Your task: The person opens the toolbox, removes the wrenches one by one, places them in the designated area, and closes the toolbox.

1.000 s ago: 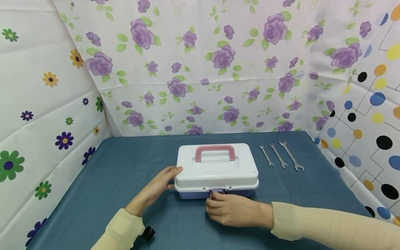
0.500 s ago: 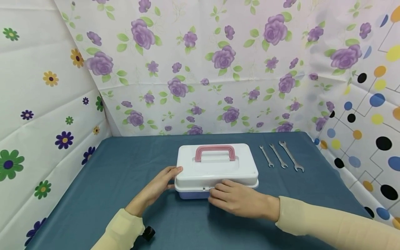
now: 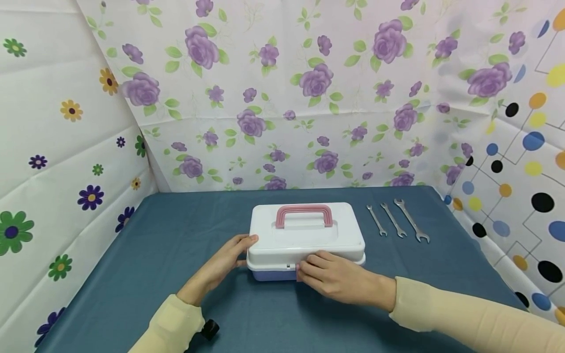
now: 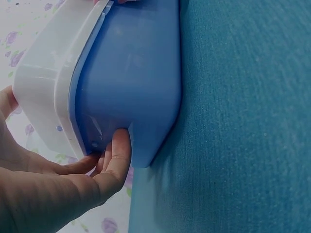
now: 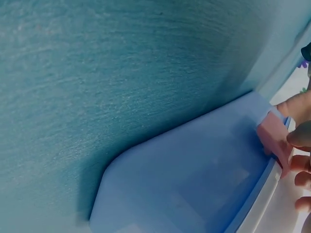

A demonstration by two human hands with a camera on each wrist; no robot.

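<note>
A toolbox with a white lid, a blue base and a pink carrying handle stands on the table with its lid down. My left hand grips its left end, one digit on top of the lid and other fingers below the rim against the blue wall. At the middle of the front, my right hand is on the pink latch, which lies upright against the rim. The right thumb touches the latch, while the other fingers curl over the lid's front. In the head view this hand hides most of the latch.
Three open-ended wrenches lie side by side to the right of the toolbox. A blue cloth covers the table. Flower-patterned sheeting hangs behind, with a dotted sheet at the right.
My right hand has risen from below the latch onto the lid's front, and the latch now stands flat against the rim. My left hand and the toolbox have stayed put.
</note>
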